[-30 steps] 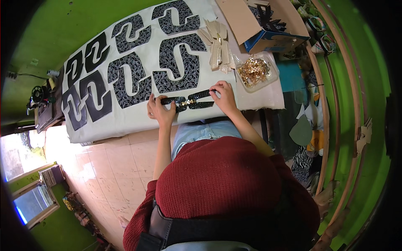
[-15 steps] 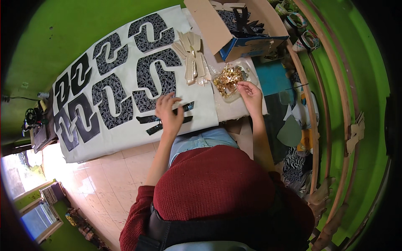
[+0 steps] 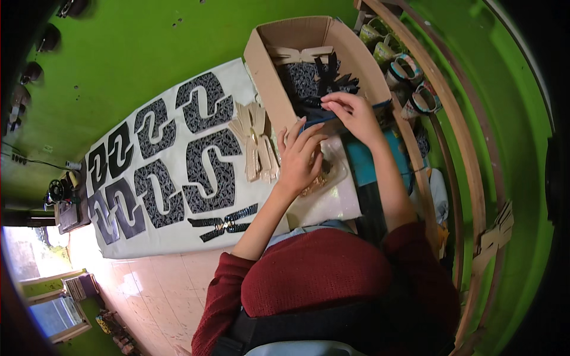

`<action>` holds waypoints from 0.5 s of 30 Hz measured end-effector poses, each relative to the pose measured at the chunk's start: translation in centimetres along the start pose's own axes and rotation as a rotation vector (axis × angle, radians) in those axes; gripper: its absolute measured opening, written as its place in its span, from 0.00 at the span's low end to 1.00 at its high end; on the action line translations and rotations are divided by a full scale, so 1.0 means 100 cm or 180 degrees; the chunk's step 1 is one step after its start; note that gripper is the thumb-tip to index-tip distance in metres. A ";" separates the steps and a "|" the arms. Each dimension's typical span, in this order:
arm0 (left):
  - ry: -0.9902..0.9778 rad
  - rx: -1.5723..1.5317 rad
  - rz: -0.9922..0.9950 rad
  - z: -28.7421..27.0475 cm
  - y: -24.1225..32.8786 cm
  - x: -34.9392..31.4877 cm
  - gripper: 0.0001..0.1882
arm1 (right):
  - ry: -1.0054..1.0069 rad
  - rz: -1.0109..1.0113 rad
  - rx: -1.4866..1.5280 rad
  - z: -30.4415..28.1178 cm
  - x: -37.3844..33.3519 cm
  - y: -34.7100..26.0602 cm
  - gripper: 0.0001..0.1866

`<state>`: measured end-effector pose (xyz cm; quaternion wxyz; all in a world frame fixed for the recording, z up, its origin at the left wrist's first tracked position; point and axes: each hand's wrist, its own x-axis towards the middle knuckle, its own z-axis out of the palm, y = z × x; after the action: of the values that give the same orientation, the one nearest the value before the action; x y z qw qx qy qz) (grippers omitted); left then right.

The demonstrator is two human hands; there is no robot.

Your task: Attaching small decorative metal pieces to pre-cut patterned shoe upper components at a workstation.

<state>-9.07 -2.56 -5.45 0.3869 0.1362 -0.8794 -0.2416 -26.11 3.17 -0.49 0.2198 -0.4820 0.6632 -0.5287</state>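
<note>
Head view: right hand (image 3: 355,115) pinches a black strap (image 3: 328,83) in the box (image 3: 264,65); left hand (image 3: 300,157) rests released over the tray (image 3: 338,178); one strap bow (image 3: 225,222) lies finished on the table (image 3: 178,240)

A cardboard box (image 3: 270,77) stands open in the upper middle of the frame, tilted, its flaps up. Inside lies a heap of black patterned strips (image 3: 317,83), some plain black, some speckled grey, with a few tan pieces at the far end. Just below the box, a clear tray (image 3: 332,175) of small gold bits sits on the counter, mostly covered.
</note>
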 end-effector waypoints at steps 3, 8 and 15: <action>-0.0091 0.0315 -0.0171 0.022 0.002 0.020 0.20 | -0.1071 0.0069 -0.1252 -0.034 0.054 0.028 0.10; -0.0189 0.0414 -0.0749 0.038 0.003 0.024 0.24 | -0.2046 0.0779 -0.2744 -0.075 0.125 0.109 0.14; -0.0106 0.0609 -0.0727 0.045 -0.005 0.023 0.25 | -0.1917 0.1164 -0.4377 -0.029 0.131 0.123 0.33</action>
<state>-13.96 -2.55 -6.97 0.3275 0.2676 -0.8835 -0.2013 -39.22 -7.12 -7.85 0.1258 -0.5160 0.8232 0.2007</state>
